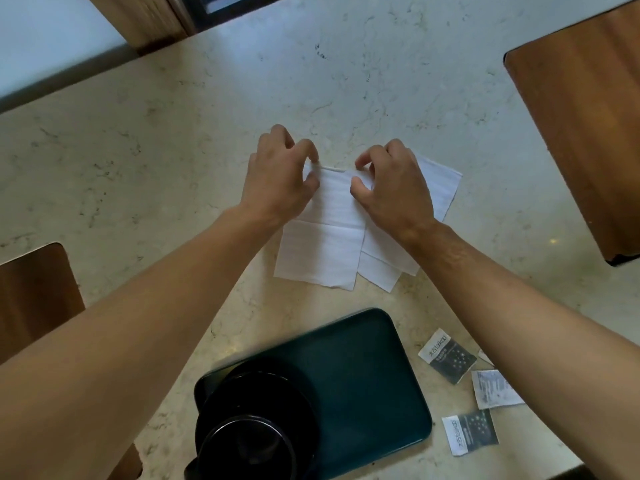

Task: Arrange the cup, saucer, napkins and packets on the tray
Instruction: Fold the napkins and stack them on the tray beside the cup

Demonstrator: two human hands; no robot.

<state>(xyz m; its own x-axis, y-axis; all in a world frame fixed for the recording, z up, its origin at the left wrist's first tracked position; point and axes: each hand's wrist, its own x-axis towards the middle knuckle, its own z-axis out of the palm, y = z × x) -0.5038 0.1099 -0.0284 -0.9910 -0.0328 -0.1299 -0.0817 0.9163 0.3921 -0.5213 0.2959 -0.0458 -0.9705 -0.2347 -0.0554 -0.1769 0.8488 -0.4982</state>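
White napkins [322, 251] lie overlapped on the marble table, beyond the tray. My left hand [277, 178] pinches the far left corner of the top napkin. My right hand [391, 188] pinches its far edge beside it, fingers curled on the paper. A dark green tray [377, 386] sits near me. On its left part stands a black saucer [298, 386] with a black cup [246, 448] on it. Three packets lie on the table right of the tray: one dark [446, 356], one white [495, 389], one dark [469, 433].
The marble table [156, 140] stretches around. A wooden board or chair back [585, 116] stands at the right, another wooden chair [34, 296] at the left edge. A dark window frame [221, 12] is at the far side.
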